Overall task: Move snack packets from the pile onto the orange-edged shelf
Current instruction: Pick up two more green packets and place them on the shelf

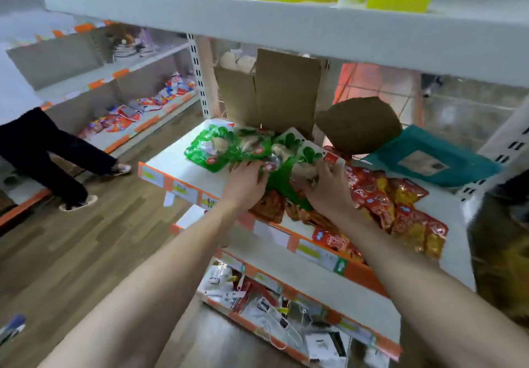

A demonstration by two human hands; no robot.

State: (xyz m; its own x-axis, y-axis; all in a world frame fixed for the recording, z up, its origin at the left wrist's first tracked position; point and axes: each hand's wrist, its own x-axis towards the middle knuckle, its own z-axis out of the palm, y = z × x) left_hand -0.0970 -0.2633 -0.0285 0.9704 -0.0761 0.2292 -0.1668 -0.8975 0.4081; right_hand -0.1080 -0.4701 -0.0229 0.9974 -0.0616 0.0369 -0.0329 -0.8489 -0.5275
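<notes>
Green snack packets lie in a loose pile on the white, orange-edged shelf in front of me. My left hand rests on the near edge of the green pile, fingers curled onto a packet. My right hand grips another green packet at the pile's right side. Red and yellow snack packets are heaped on the shelf's right part, partly under my right forearm. Dark red packets lie between my wrists.
An open cardboard box stands at the shelf's back, beside a brown round object and a teal bag. A white shelf hangs overhead. A lower shelf holds small goods. A person's legs stand at left.
</notes>
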